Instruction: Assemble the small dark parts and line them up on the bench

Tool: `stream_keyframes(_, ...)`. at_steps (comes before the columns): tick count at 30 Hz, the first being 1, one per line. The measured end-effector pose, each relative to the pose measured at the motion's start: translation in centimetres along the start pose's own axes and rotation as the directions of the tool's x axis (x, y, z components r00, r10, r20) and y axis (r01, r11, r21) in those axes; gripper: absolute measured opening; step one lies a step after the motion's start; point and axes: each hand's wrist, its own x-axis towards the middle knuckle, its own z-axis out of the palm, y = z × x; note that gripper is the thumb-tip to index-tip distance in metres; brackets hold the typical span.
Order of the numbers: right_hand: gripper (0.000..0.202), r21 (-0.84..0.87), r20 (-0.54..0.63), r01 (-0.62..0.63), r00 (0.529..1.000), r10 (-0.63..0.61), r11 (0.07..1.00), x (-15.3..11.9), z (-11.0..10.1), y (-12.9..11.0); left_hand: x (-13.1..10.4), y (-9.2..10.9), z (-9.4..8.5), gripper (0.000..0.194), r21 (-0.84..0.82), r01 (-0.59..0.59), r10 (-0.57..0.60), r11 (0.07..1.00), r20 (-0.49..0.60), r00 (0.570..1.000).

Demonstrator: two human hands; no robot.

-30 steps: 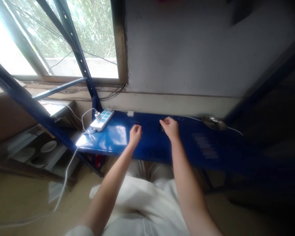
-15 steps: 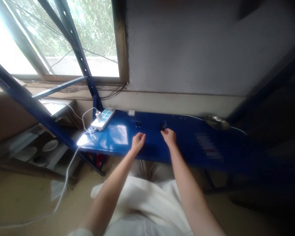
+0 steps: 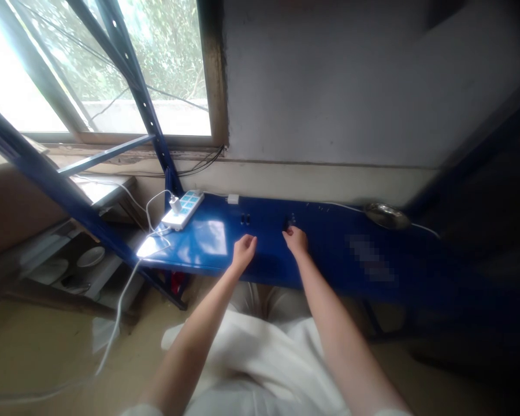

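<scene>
My left hand (image 3: 245, 249) rests at the front part of the blue tabletop (image 3: 268, 254), its fingers curled together; whatever they hold, if anything, is hidden. Just beyond it lie two small dark pieces (image 3: 245, 219) side by side, too small to name. To the right, my right hand (image 3: 296, 238) has thumb and fingers pinched at a cluster of small dark and clear pieces (image 3: 291, 219). I cannot make out whether one of them is between the fingertips.
A white power strip (image 3: 184, 211) with a plugged-in charger stands at the left end. A white adapter (image 3: 233, 199) lies along the back edge. Several tiny bits (image 3: 323, 208) and a shiny metal bowl (image 3: 385, 215) are at the back right, where a white cable runs.
My right hand has shifted very slightly, its fingers still pinched beside the small cluster. The left hand stays in place, and the view has moved a touch.
</scene>
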Motion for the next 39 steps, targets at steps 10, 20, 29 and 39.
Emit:
stream_keyframes(10,0.016,-0.072,0.085,0.004,0.996,0.002,0.997,1.1,0.0,0.4,0.0,0.0,-0.1,0.033,0.016,0.01,-0.01,1.0,0.002,1.0)
stream_keyframes(20,0.018,-0.068,-0.006,-0.096,0.995,0.096,0.993,1.1,-0.9,1.4,0.0,0.3,-0.1,0.033,0.026,0.017,-0.017,1.0,0.009,1.0)
stream_keyframes(29,0.025,-0.12,-0.004,-0.11,0.994,0.11,0.987,0.6,-0.9,0.7,-0.1,0.6,-0.2,0.033,0.029,0.031,-0.03,0.999,-0.007,1.0)
stream_keyframes(39,0.025,-0.127,0.0,-0.098,0.995,0.099,0.987,0.9,-0.9,0.9,0.3,1.0,-1.1,0.023,0.252,-0.035,0.046,0.967,-0.038,0.998)
